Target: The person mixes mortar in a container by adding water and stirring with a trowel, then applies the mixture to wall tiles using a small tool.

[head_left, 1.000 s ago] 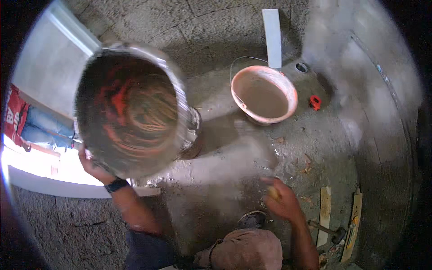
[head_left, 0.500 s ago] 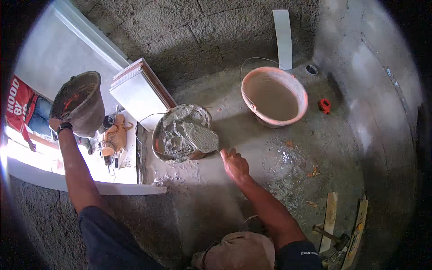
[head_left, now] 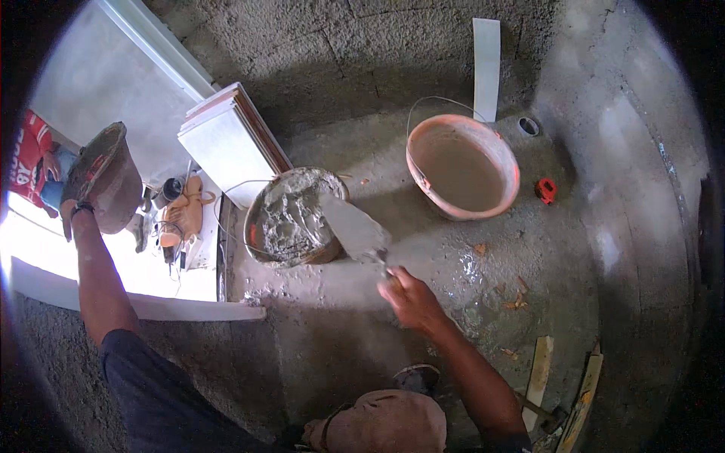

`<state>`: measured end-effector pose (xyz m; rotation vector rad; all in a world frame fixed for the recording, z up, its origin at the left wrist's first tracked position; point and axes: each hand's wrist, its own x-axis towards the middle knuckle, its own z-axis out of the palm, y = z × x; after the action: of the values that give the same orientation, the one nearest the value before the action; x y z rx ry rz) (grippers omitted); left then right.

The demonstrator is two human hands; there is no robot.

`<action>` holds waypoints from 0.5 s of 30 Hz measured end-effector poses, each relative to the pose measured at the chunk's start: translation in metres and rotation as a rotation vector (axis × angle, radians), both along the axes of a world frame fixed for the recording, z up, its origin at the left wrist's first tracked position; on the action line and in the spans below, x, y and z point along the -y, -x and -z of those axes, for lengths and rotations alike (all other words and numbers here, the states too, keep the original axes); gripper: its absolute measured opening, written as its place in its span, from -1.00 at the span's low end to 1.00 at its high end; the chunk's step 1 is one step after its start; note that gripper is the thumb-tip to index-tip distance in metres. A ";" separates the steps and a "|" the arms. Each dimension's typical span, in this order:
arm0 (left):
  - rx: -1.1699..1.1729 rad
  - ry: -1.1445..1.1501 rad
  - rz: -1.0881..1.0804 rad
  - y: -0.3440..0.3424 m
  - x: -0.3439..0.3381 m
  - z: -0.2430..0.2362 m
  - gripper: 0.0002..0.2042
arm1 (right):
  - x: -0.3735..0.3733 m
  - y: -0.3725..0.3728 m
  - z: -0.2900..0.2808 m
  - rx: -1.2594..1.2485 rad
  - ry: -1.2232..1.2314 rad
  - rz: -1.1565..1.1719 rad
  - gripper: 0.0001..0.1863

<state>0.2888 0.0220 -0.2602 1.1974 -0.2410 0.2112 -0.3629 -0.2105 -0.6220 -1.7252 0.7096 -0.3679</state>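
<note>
A mortar-crusted bucket (head_left: 117, 189), tipped on its side, is held up at the far left by my left hand (head_left: 75, 214), which is closed on its rim. In the middle, my right hand (head_left: 411, 298) grips the handle of a trowel (head_left: 356, 230). The flat blade, smeared grey, hangs over the right edge of a second bucket (head_left: 332, 251). Wet grey mortar (head_left: 294, 219) fills that bucket, its surface lumpy and scooped. Whether the blade touches the rim I cannot tell.
An orange-rimmed bucket (head_left: 462, 214) of murky water stands right of the mortar. White tiles (head_left: 230, 143) lean behind. A red tape measure (head_left: 545, 190) and wood strips (head_left: 538, 381) lie at right. At left, a person in a red shirt (head_left: 32, 162) stands by a tool pouch (head_left: 181, 215).
My left hand has carried the held bucket left, toward the person in red. The trowel has turned from its mortar-streaked face to a smoother one, and my right hand has shifted slightly right and nearer.
</note>
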 end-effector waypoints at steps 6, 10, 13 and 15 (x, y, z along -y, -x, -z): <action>0.008 -0.015 -0.011 -0.002 -0.004 -0.009 -0.53 | 0.013 -0.083 0.001 -0.076 -0.635 -0.189 -0.40; 0.001 -0.024 -0.015 -0.003 -0.002 -0.004 -0.51 | 0.016 -0.036 0.025 -0.199 -0.575 -0.284 -0.40; -0.005 -0.023 -0.013 -0.001 -0.003 0.001 -0.49 | 0.028 0.038 0.041 -0.334 -0.202 -0.268 -0.45; -0.001 -0.028 -0.021 0.000 -0.005 0.003 -0.47 | 0.011 0.100 0.042 -0.255 0.192 -0.126 -0.51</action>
<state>0.2890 0.0269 -0.2633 1.2282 -0.2311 0.2262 -0.4632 -0.2210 -0.6637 -2.0114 0.7630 -0.1319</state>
